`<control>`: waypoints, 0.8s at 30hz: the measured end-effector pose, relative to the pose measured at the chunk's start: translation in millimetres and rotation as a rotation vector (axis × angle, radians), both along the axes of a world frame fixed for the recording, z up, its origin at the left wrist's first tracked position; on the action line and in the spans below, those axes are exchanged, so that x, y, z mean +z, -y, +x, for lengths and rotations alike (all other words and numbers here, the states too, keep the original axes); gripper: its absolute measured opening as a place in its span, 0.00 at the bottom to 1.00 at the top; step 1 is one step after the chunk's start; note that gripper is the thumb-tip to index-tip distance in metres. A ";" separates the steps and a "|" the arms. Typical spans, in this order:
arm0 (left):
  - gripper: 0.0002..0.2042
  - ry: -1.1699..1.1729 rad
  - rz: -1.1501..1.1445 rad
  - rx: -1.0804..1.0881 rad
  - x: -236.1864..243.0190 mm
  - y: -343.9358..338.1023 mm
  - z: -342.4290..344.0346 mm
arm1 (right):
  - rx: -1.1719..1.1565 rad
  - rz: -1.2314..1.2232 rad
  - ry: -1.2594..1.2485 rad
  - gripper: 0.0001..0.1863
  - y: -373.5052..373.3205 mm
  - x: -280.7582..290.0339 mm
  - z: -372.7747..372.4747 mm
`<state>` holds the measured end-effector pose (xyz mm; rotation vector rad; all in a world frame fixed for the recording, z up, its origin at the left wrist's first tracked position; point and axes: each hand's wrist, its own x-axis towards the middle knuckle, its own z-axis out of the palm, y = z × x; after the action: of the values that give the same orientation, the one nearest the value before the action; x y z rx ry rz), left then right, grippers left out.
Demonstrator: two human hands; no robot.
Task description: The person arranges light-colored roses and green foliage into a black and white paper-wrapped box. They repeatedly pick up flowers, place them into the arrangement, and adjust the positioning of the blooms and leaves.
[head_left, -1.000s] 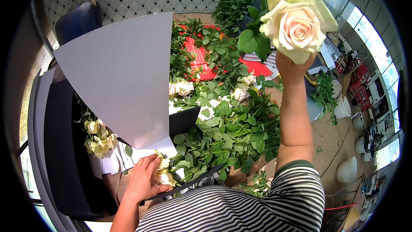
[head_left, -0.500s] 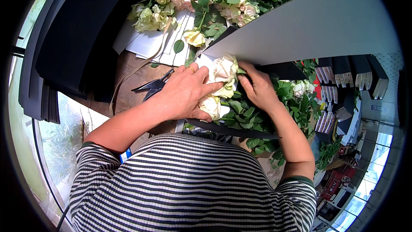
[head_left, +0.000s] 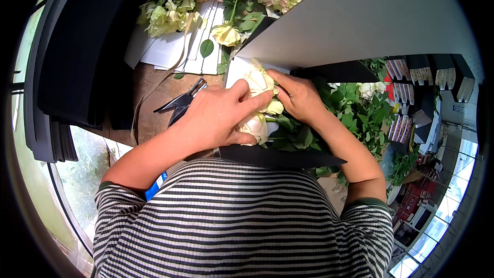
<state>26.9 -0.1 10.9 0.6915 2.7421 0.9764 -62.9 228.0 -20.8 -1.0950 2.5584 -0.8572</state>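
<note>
Several cream roses lie together on a white sheet in front of me, including an upper bloom (head_left: 259, 79) and a lower bloom (head_left: 256, 127). My left hand (head_left: 211, 116) closes on the blooms from the left, thumb by the lower one and fingers over the middle. From the right, my right hand (head_left: 298, 97) grips the upper bloom's edge with bent fingers; its fingertips are partly hidden. Green leaves (head_left: 296, 134) spread under my right forearm. A black sheet edge (head_left: 283, 155) runs between the roses and my body. Beyond them rises a large pale board (head_left: 370, 20).
A black-handled cutting tool (head_left: 180, 104) lies beside my left hand on the brown table (head_left: 149, 82). A single yellow rose (head_left: 226, 35) and piled roses (head_left: 167, 18) are farther back. Black sheets (head_left: 87, 46) stand at left; wrapped bundles (head_left: 400, 127) sit at right.
My hands stay at the roses. The right hand has shifted slightly left and up against the upper bloom, whose petals now look pushed together. The whole view has shifted a little.
</note>
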 end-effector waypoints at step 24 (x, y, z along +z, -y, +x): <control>0.43 0.086 -0.219 -0.121 23.9 -20.6 -19.4 | -0.658 0.834 0.216 0.18 -267.3 -52.7 -171.8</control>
<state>7.5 20.5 34.8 0.7476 2.6444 0.6527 -234.6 495.3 -73.6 0.0784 2.6453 0.0584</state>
